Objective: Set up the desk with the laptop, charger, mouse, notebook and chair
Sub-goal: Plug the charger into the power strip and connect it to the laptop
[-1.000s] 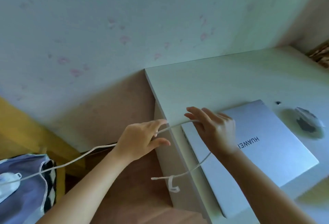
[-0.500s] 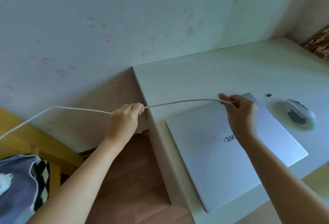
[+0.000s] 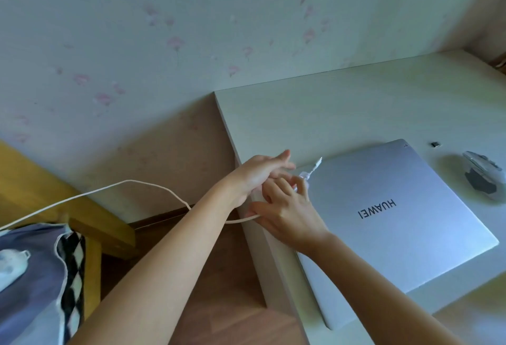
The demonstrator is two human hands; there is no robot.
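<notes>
A closed silver laptop (image 3: 397, 216) lies on the pale desk (image 3: 328, 114) near its left edge. Both hands meet at the laptop's far left corner. My right hand (image 3: 287, 213) pinches the white charger cable (image 3: 131, 184) near its plug end (image 3: 315, 166), which sticks up over the laptop lid. My left hand (image 3: 260, 172) lies just above it with fingers stretched out, touching the cable; its grip is hidden. The cable arcs left over the floor to a white charger brick (image 3: 11, 268). A grey and white mouse (image 3: 484, 177) rests to the right of the laptop.
A small dark dongle (image 3: 435, 144) lies on the desk behind the laptop. At the left stands a yellow wooden frame (image 3: 54, 194) with grey and checked fabric (image 3: 49, 276) under the charger brick. Flowered wallpaper backs the desk; wooden floor lies below.
My hands, held apart with the cable stretched between them, have come together at the laptop's corner. The cable now sags in a loop to the left and its plug end points up.
</notes>
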